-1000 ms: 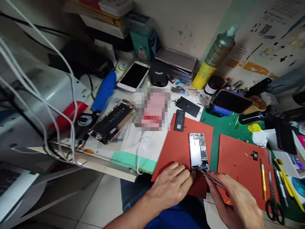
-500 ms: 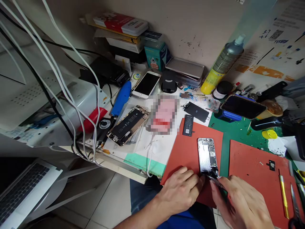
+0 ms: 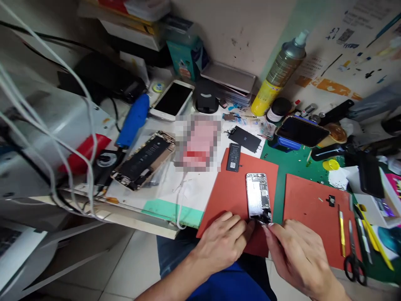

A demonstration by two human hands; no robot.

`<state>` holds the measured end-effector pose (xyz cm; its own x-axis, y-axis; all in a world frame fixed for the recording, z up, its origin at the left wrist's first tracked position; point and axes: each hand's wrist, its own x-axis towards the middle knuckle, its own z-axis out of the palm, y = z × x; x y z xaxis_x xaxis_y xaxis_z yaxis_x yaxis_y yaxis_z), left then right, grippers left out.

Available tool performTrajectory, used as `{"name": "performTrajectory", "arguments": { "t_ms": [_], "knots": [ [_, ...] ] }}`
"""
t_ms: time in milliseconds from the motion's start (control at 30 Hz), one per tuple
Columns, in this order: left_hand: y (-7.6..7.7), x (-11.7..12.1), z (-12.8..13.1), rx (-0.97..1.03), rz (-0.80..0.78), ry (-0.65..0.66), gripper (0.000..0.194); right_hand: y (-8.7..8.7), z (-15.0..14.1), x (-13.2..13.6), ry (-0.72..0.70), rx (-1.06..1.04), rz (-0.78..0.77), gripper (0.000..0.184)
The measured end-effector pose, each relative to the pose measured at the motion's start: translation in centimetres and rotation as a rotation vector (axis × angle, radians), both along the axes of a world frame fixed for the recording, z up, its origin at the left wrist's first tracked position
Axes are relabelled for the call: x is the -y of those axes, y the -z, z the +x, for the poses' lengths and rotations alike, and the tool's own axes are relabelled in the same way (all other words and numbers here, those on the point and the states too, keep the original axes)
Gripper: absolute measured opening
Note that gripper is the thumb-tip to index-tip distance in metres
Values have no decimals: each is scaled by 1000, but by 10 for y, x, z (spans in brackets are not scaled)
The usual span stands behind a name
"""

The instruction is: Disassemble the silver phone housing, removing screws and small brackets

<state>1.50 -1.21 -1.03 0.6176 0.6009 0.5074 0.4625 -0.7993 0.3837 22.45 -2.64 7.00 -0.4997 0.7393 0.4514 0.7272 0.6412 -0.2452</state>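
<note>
An opened phone (image 3: 257, 192), its silver inside and circuit board bared, lies face up on the left red mat (image 3: 219, 200). My left hand (image 3: 224, 240) is curled, with thumb and forefinger against the phone's lower left corner. From the right, my right hand (image 3: 296, 248) pinches slim metal tweezers at the phone's bottom end; the fingers now hide most of them. Dark parts show at that end of the phone. Just above the phone, a black battery (image 3: 233, 157) rests at the mat's upper edge. Beyond it is a flat black panel (image 3: 246, 139).
Another opened phone (image 3: 144, 161) and a white phone (image 3: 173, 100) lie at left, near a blue-handled tool (image 3: 134, 121). The right red mat (image 3: 308, 221) bears a small black part (image 3: 331, 200). Scissors (image 3: 354, 267) lie at its edge. White cables (image 3: 89, 154) hang at left.
The view has shifted right, so the bench things appear farther left. My right fingers have closed in on the phone's bottom end, covering the tool. My left hand stays at the phone's corner.
</note>
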Motion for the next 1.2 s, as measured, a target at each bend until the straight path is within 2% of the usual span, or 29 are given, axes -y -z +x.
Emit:
{"name": "performTrajectory", "arguments": {
  "t_ms": [167,933,1200],
  "knots": [
    [0,-3,0,17,8,6,27,-4,-1,-1,22,-12,-49,21],
    [0,-1,0,34,-8,8,24,0,-6,0,64,1,-22,25],
    [0,-3,-3,37,-28,37,27,-1,-10,-1,91,12,-34,17]
  ]
}}
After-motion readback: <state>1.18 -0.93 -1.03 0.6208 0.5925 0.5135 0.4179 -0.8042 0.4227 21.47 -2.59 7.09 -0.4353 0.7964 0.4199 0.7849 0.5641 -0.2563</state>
